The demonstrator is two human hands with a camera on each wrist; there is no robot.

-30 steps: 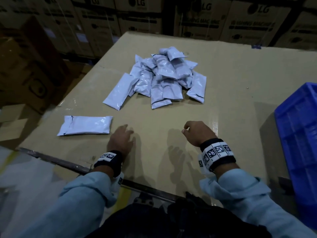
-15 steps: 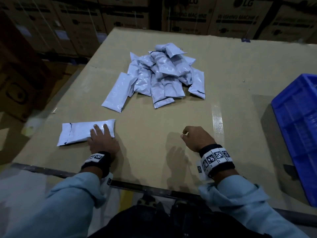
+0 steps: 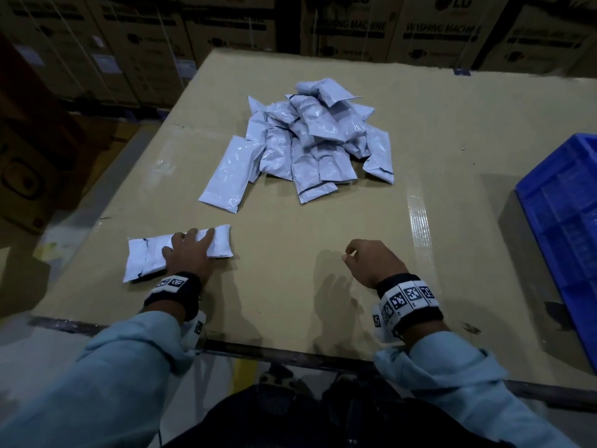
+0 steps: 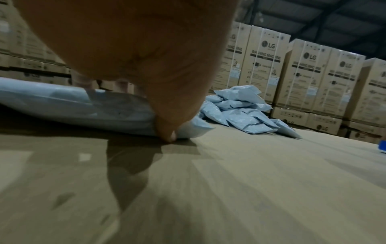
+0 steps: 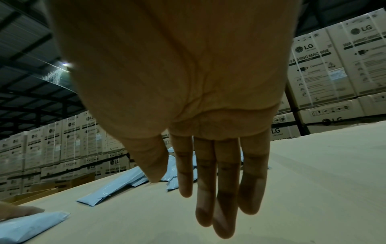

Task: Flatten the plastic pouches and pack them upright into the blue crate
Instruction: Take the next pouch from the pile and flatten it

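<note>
One pouch point(image 3: 181, 253) lies under the left hand point(image 3: 189, 257), fingers spread flat on top and thumb at its near edge — pressing, not gripping. It looks light, soft and slick; I'd take it by the short ends. The right hand point(image 3: 371, 263) hovers empty, fingers hanging loose. Beyond sits the heap of pouches point(image 3: 310, 140) — the blue crate point(image 3: 562, 221) is far right.
</note>
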